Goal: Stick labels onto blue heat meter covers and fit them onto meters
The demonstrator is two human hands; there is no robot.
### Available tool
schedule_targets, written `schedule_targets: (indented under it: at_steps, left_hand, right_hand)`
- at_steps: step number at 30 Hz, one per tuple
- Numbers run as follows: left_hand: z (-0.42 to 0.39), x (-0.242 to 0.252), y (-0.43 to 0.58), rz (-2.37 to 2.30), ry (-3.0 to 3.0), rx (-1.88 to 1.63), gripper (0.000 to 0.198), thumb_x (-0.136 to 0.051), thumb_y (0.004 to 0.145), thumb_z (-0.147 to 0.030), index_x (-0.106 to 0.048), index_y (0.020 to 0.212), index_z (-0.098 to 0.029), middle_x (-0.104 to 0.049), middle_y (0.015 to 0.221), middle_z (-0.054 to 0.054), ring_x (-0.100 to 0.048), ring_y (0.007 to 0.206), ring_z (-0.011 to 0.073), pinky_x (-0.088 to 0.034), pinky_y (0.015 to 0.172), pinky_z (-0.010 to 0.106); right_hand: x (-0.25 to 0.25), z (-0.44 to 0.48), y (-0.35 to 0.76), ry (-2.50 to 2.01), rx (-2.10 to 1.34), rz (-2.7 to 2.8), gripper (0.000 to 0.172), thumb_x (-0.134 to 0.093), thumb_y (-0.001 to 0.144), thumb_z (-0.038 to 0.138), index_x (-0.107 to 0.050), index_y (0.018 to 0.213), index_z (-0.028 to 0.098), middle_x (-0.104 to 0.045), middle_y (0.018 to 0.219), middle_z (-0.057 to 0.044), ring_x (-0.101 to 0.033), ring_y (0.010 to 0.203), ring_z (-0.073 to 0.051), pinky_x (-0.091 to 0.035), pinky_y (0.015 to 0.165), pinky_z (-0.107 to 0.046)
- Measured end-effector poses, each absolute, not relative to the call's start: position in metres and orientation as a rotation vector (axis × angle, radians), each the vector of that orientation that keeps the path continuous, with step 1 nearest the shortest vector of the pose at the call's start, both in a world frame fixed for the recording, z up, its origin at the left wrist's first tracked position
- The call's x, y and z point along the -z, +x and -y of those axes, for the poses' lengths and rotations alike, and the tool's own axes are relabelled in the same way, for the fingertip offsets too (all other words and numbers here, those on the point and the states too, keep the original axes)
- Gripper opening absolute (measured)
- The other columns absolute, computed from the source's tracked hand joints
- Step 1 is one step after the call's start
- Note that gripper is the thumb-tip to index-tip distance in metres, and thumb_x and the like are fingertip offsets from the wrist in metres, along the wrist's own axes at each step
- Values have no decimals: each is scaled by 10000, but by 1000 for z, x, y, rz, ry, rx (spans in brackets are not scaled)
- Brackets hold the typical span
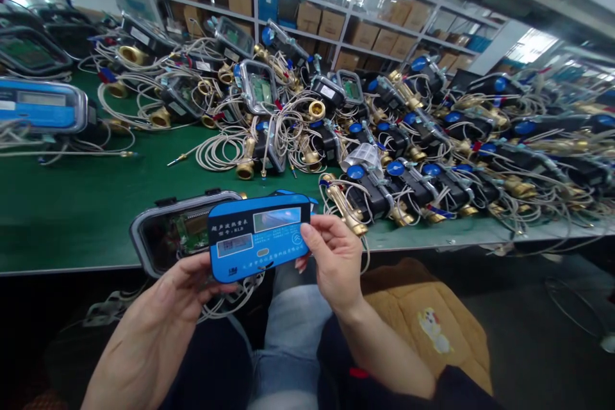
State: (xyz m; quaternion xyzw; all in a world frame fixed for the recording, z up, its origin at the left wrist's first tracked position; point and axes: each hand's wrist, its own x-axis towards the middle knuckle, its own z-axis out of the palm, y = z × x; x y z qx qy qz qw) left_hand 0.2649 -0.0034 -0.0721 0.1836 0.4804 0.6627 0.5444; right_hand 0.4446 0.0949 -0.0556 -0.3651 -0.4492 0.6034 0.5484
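Note:
A blue faceplate (257,237) with two small display windows and printed text is held between both hands over my lap. My left hand (180,295) grips its lower left edge from below. My right hand (334,256) pinches its right edge, thumb on the front. Just behind the faceplate, at the table's front edge, an open meter housing (166,237) with a clear rim shows a green circuit board inside; white cable hangs beneath it.
The green table (86,198) carries a large heap of meters with brass fittings (346,205), blue caps and coiled white cables (216,150). A finished blue-faced meter (41,106) lies far left. Shelves of cardboard boxes (331,22) stand behind. A tan cushion (423,314) sits by my right leg.

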Motion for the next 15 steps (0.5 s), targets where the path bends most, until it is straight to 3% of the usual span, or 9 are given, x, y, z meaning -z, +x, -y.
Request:
schedule_targets:
  at_steps: [8, 15]
  left_hand:
    - [-7, 59, 276, -1254, 473, -1563, 560, -629, 724, -609, -717, 1022, -143, -730, 971, 147, -637, 993, 350, -536, 881, 494]
    - [-8, 52, 282, -1233, 496, -1562, 567, -616, 743, -612, -709, 1047, -143, -729, 987, 144, -632, 1004, 344, -528, 889, 492]
  right_hand:
    - [59, -95, 444, -868, -1435, 1065, 234, -765, 764, 370, -643, 823, 179, -618, 512, 55, -557, 362, -88, -456, 338, -158]
    - [57, -95, 445, -881, -1450, 1056, 234, -767, 759, 358, -635, 815, 174, -618, 503, 56, -556, 362, -83, -462, 351, -151]
